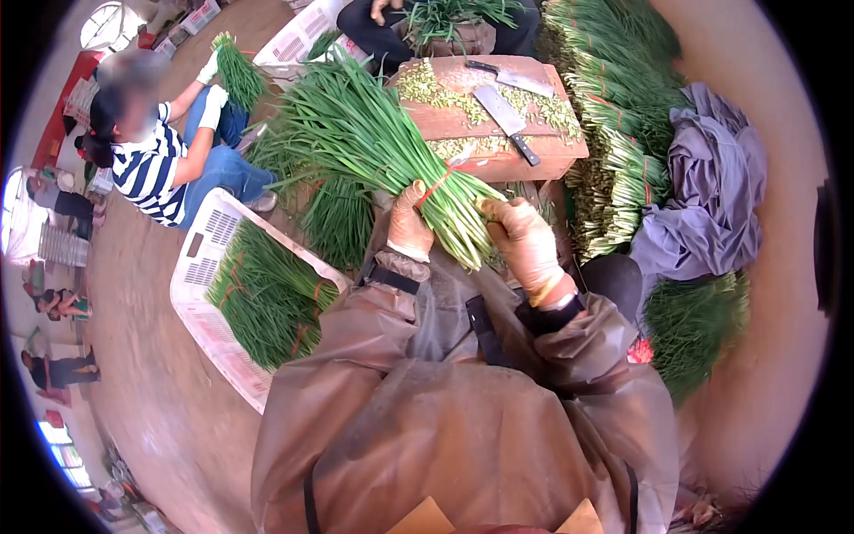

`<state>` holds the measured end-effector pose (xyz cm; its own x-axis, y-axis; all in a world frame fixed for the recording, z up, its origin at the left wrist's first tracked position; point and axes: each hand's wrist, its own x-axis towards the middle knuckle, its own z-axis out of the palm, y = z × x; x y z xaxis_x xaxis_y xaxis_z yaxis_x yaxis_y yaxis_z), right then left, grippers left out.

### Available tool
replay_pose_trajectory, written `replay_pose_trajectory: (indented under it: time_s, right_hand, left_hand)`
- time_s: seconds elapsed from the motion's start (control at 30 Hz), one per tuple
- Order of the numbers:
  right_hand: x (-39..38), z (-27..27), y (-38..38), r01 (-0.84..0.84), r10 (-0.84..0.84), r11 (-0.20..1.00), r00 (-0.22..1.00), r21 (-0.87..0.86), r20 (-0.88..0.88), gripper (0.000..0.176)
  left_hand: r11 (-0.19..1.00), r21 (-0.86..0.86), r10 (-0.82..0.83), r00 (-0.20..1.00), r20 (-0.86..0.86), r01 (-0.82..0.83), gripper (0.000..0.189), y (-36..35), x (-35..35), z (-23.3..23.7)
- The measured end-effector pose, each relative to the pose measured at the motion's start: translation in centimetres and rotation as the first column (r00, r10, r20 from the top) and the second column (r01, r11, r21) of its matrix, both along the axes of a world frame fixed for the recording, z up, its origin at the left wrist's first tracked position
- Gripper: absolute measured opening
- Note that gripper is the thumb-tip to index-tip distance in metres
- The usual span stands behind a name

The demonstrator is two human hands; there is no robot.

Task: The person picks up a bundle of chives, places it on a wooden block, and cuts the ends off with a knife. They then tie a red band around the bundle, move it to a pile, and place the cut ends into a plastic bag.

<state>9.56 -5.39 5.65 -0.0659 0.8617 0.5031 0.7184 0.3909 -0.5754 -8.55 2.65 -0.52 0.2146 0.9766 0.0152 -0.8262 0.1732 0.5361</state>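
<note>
A large bunch of garlic chives (356, 129) slants across my lap, leaves to the upper left and pale stalk ends to the lower right. A red tie (434, 185) rings its stalks. Gloved and wrapped round the bunch from the near side by the tie is my left hand (410, 224). My right hand (527, 246), also gloved, has its fingers curled in on the stalk ends at the bunch's right side; its fingertips are partly hidden. Just beyond the hands stands a wooden chopping block (560, 153) with a cleaver (501, 109) and a second knife (527, 84) on it.
Chopped stalk bits (427, 84) litter the block. Tied bunches (614, 133) are stacked along the right, beside a grey-purple cloth (707, 178). A pink-white crate (191, 276) holds more chives at left. A striped-shirt co-worker (160, 169) sits beyond; another person's hand (384, 11) shows at top.
</note>
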Motion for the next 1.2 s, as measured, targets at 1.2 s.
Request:
replay_pose_trajectory:
  time_s: [1.2]
  right_hand:
    - [1.2,2.1,0.7,-0.413,-0.136,0.751,0.666,-0.515,-0.734,0.014]
  left_hand:
    - [0.999,0.007,-0.039,0.995,-0.096,0.04,0.052,-1.3,0.4,1.2]
